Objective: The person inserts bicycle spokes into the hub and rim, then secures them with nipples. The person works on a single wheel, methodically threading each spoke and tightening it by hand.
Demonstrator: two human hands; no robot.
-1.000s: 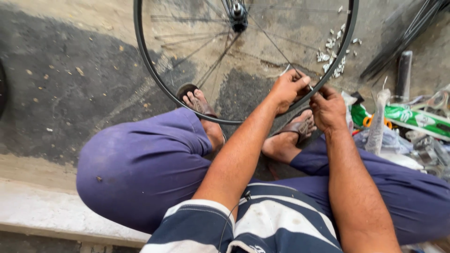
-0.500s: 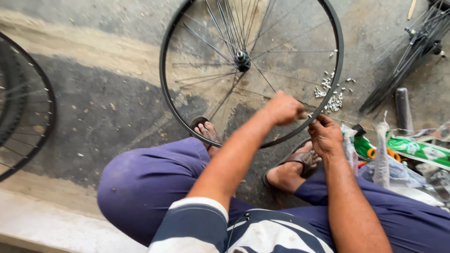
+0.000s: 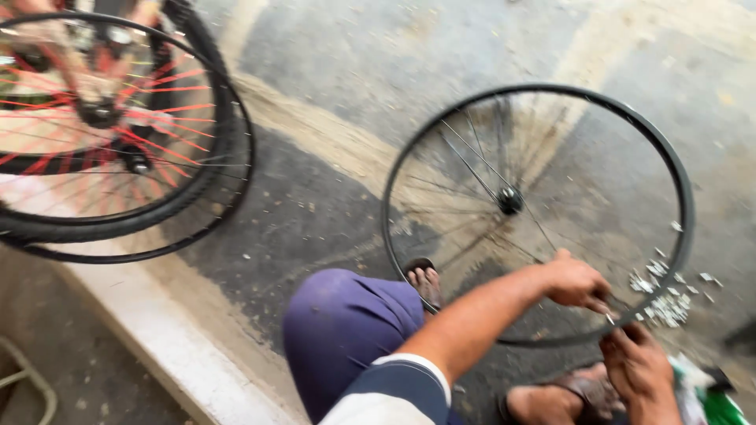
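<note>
A black bicycle wheel rim (image 3: 394, 189) with thin metal spokes and a hub (image 3: 509, 201) stands tilted on the ground in front of me. My left hand (image 3: 576, 281) reaches across to the rim's lower right edge, fingers pinched on a small metal piece (image 3: 608, 317) at the rim. Just below it, my right hand (image 3: 636, 368) curls its fingers against the same stretch of rim. What lies between my right fingers is blurred.
A pile of small metal bits (image 3: 660, 305) lies on the concrete inside the rim. Two more wheels, one with red spokes (image 3: 102, 134), lean at the upper left. A pale kerb (image 3: 157, 330) runs along the lower left. My sandalled foot (image 3: 425, 281) is under the rim; green packaging (image 3: 720, 405) is at lower right.
The view has swung left and up, so the rim now sits to the right and the red-spoked wheels have come into sight. Both hands stay at the rim's lower edge.
</note>
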